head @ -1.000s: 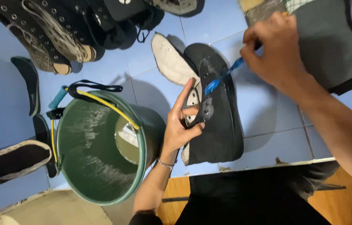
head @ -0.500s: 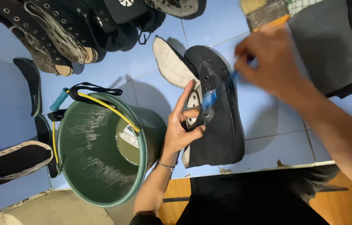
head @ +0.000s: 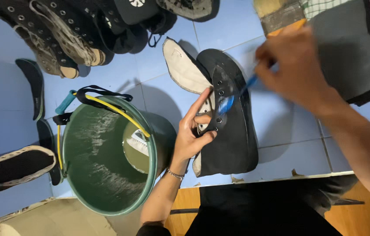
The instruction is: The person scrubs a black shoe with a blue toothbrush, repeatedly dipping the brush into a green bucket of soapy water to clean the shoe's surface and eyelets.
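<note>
Blue floor tiles [head: 106, 72] with pale grout lines fill the background, and a wooden edge is seen along the bottom of the view.

On these tiles, a black canvas high-top shoe with metal eyelets [head: 231, 122] lies on its side, its cream-coloured tongue [head: 182, 65] folded out towards the upper left. The shoe is steadied by the left hand [head: 193, 131]: the fingers are curled into the opening beside the eyelet row, with the forefinger stretched up along the tongue, so the grip is closed on the shoe's upper edge. A thin beaded bracelet [head: 175, 175] is worn at that wrist.

A small blue-handled brush [head: 233, 98] is clenched in the right hand [head: 296, 65], its blue bristle head pressed against the eyelet strip, just above the left fingers. The right hand and the brush are blurred, so the exact hold of the fingers cannot be made out.

Left of the shoe, touching distance from the left wrist, a green plastic bucket with a yellow and black handle [head: 101, 153] is seen, holding murky water; a pale object with a printed label is sunk in it, its kind unclear.

More black lace-up shoes [head: 62, 30] are piled at the top left, cut off by the frame. A black insole [head: 34, 87] lies at the far left, and another black shoe with a pale sole rim [head: 12, 168] is partly cropped. A grey bag-like object [head: 353, 48] is cut off at the top right.
</note>
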